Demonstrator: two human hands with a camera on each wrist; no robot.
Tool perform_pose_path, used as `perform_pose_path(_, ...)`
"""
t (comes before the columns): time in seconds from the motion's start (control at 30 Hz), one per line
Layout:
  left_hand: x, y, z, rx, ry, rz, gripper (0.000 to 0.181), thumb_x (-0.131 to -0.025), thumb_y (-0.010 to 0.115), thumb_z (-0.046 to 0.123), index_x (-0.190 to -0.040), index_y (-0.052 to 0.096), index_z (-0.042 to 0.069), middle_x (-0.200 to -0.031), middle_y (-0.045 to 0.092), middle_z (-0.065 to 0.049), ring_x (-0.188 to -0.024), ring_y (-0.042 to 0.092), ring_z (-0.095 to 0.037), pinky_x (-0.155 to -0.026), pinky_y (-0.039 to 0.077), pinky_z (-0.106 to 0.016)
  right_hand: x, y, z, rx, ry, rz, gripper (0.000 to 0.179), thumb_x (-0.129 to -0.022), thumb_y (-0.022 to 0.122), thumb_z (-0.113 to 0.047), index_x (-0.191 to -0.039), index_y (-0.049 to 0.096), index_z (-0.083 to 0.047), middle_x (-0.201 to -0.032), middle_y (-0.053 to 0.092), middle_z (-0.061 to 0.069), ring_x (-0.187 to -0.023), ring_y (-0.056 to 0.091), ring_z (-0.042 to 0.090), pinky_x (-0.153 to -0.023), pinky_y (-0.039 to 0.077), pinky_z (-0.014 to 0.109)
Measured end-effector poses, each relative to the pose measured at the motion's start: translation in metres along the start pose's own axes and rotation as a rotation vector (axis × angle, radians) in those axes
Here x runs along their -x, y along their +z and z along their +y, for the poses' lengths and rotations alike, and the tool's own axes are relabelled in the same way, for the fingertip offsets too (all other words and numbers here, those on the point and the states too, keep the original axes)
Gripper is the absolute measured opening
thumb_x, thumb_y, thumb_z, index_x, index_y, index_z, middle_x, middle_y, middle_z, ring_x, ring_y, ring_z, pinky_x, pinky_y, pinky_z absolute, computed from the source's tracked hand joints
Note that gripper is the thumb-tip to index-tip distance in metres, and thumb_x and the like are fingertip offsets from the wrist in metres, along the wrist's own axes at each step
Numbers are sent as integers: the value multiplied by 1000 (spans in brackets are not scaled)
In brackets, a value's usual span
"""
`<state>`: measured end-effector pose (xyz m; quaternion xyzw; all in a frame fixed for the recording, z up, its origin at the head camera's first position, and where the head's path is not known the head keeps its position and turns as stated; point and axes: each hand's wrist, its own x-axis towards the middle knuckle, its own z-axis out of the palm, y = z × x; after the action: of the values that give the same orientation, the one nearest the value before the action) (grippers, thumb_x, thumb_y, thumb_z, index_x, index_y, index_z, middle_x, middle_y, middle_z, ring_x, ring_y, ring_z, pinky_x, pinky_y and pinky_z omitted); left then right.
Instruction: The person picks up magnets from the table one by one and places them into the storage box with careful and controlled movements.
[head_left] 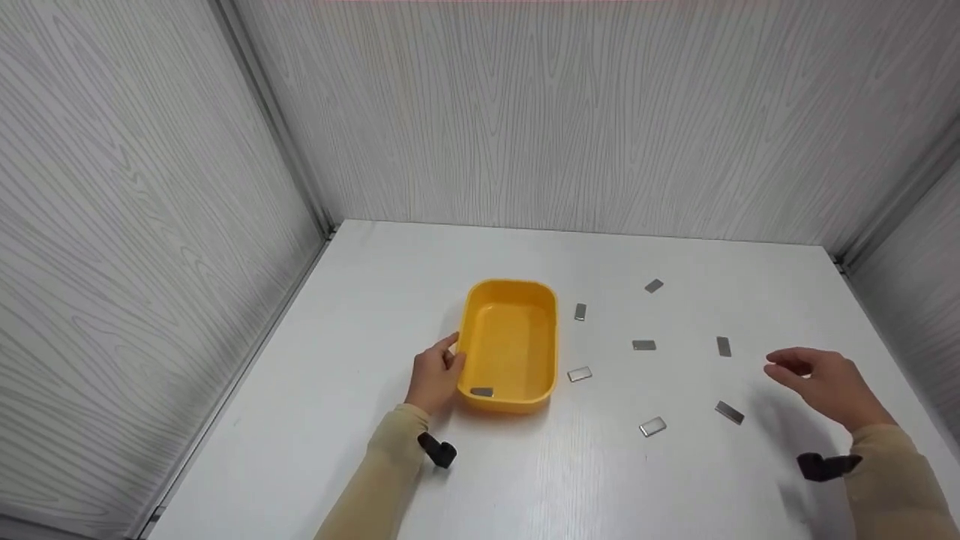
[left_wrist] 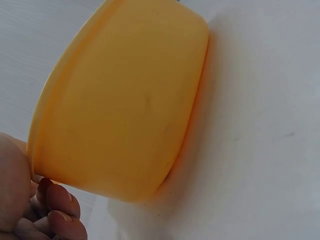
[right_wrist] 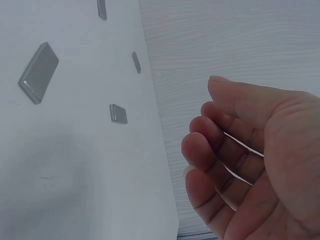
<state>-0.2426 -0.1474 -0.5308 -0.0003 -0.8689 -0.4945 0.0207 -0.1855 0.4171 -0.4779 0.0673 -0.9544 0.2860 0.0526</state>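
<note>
A yellow plastic tub (head_left: 517,352) stands on the white table, and my left hand (head_left: 436,375) grips its left rim. In the left wrist view, the thumb and fingers pinch a corner of the tub (left_wrist: 120,100). One small flat silver metal block (head_left: 482,391) lies inside the tub, at its near left corner. To the right of the tub, several similar blocks are scattered; one block (head_left: 730,412) lies nearest my right hand (head_left: 825,382). That hand hovers over the table's right side, its fingers loosely curved and holding nothing, as the right wrist view also shows.
Other metal blocks lie spread out: one block (head_left: 580,312) close to the tub's right side, another block (head_left: 654,286) farther back, and a block (head_left: 653,427) toward the front. Pale wood-grain panels (head_left: 525,120) enclose the white table (head_left: 315,375) at the back and sides.
</note>
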Motion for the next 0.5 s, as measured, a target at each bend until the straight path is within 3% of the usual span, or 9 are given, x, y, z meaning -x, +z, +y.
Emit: perform_pose_path(0.5,0,0,-3,1,34,1,45,-97,56,17,-140,50,7,-73,49,-2,-64,46,-14,-60,40,-25,3,22,7,18,34,-62,48,-89,65,-44,-116,66,-4,-99,68,7,-83,55,2,-67,46,23)
